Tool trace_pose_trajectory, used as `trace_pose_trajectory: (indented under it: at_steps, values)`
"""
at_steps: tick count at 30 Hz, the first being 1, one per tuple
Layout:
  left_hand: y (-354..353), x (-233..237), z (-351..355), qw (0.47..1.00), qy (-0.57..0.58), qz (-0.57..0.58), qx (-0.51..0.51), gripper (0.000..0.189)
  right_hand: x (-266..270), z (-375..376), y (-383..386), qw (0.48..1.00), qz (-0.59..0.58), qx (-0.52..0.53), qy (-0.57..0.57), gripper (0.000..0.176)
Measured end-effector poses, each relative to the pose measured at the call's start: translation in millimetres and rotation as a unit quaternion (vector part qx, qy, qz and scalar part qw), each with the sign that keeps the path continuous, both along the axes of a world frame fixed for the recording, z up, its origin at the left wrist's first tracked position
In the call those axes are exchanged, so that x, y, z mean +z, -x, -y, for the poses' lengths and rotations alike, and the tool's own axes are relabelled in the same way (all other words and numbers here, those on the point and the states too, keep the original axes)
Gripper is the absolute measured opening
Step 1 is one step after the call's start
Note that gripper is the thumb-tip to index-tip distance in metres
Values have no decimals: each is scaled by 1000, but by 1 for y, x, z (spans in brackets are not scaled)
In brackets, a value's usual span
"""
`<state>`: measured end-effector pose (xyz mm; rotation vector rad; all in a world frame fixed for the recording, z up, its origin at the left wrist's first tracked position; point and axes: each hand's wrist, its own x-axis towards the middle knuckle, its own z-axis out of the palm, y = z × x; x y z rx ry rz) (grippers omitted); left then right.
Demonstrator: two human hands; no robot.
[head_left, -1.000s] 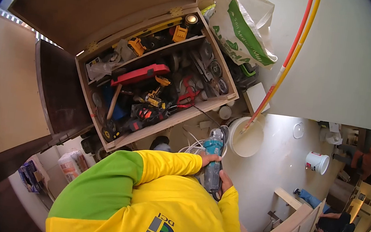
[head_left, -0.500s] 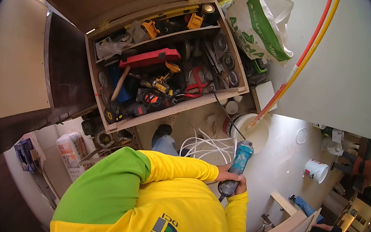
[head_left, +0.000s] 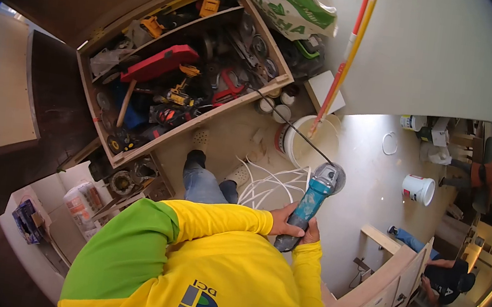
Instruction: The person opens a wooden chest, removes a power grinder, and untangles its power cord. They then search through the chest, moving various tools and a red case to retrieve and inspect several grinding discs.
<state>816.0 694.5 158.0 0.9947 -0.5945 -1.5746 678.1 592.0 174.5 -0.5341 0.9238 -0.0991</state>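
Panels [head_left: 2, 87], one pale and one dark, fill the far left, with a plastic-wrapped package [head_left: 81, 201] below them. An open wooden toolbox [head_left: 200, 122] comes next. From left to right it holds a wooden-handled tool [head_left: 126, 104], a red case [head_left: 162, 63], a yellow-and-black drill [head_left: 178, 95] and a red clamp [head_left: 228, 87], among other tools. Below the toolbox are the wearer's two feet in pale clogs [head_left: 200, 138], then loops of white cable [head_left: 272, 190] on the floor. A large pale bucket [head_left: 291, 144] stands beyond the cable, under red and yellow strips [head_left: 341, 66]. At centre right, the left hand [head_left: 285, 221] has its fingers wrapped around the grey body of a teal angle grinder [head_left: 313, 200]. The right hand [head_left: 312, 233] grips the body's other side. The grinder's head and disc point away from the wearer, and a dark cord [head_left: 294, 126] runs between the toolbox edge and the head. Farther right are a wooden frame [head_left: 389, 279], a smaller white bucket [head_left: 417, 189] and two people, one in orange [head_left: 487, 173], one in dark clothing [head_left: 446, 277].
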Motion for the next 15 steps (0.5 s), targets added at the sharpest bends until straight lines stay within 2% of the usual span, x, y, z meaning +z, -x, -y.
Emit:
trace_pose_trajectory:
  at_steps: [2,4,5,7,8,10,12,13,14,15]
  values:
    - [17,-3,5,999,19,29,-21,95,1,-1,7,999,19,-48,-13,79]
    - [29,0,12,958,-30,265,-104,101,8,0,17,996,55,-71,-18,80]
    - [25,20,17,956,-21,269,-116,101,9,0,26,995,60,-85,-12,80]
    - [16,63,28,859,-95,404,-299,108,12,1,41,993,80,-83,-37,80]
    - [15,75,29,856,-92,411,-300,108,9,1,47,992,86,-86,-32,80]
    - [17,89,36,817,-106,438,-360,105,0,3,66,986,110,-101,-70,74]
    - [9,86,40,875,-75,391,-276,90,-4,7,83,989,89,-105,-45,67]
    - [5,78,41,927,-107,311,-178,74,-10,11,95,990,97,-73,-73,65]
    - [1,11,39,962,7,265,-71,65,-14,14,104,988,106,-47,-99,63]
    - [-15,2,45,974,-101,201,-2,60,11,13,97,990,119,-58,-50,63]
